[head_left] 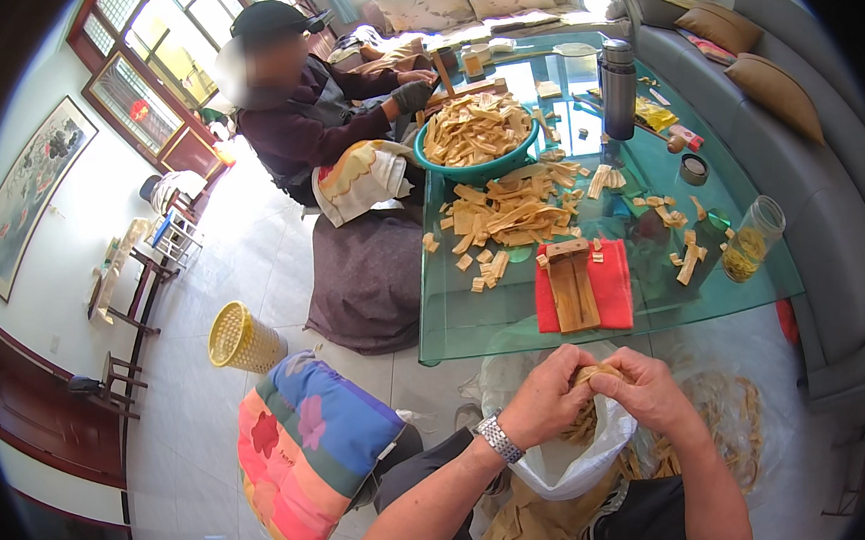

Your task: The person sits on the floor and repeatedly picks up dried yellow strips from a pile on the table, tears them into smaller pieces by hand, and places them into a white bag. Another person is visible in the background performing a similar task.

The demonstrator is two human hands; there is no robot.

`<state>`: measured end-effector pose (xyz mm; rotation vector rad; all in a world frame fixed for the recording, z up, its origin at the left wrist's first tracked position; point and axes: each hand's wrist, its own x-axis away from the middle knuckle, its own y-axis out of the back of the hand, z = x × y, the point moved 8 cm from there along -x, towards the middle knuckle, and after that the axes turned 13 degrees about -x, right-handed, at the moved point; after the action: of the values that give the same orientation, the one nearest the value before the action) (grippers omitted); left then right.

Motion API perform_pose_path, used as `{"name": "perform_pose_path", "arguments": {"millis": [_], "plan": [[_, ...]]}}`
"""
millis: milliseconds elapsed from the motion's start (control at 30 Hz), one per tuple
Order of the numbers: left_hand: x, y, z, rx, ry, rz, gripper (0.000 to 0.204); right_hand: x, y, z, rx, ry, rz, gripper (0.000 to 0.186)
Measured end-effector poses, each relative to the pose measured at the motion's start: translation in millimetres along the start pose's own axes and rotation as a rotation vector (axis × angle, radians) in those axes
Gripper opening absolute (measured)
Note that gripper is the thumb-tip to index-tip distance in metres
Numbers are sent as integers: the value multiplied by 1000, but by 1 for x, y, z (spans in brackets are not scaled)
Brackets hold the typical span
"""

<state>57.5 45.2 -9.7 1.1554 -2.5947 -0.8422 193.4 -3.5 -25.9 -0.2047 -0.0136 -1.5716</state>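
Observation:
My left hand [561, 391] and my right hand [626, 387] are pinched together on a pale tan dried piece [596, 370], above an open white plastic bag [567, 476] that holds more such strips. A silver watch is on my left wrist. Just beyond my hands, on the glass table [487, 331], a wooden slotted block [574, 295] rests on a red cloth [615, 302]. Behind it lie a loose heap of tan pieces [504, 210] and a teal basin [501, 173] piled high with them.
A co-worker [313, 138] in dark clothes sits at the table's left. A flask [618, 91] and glass jar [752, 243] stand on the table. A colourful cushion [314, 439] is at my left, a yellow bin [246, 333] behind it. A grey sofa [798, 194] lines the right.

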Motion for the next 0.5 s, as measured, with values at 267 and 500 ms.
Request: {"name": "perform_pose_path", "arguments": {"millis": [267,500], "plan": [[4,-21,14,684,323,240,35,4,5,11,-161,-7,4,18],[6,-12,-2,996,350,261,28,14,-8,-3,-623,-158,117,18]]}}
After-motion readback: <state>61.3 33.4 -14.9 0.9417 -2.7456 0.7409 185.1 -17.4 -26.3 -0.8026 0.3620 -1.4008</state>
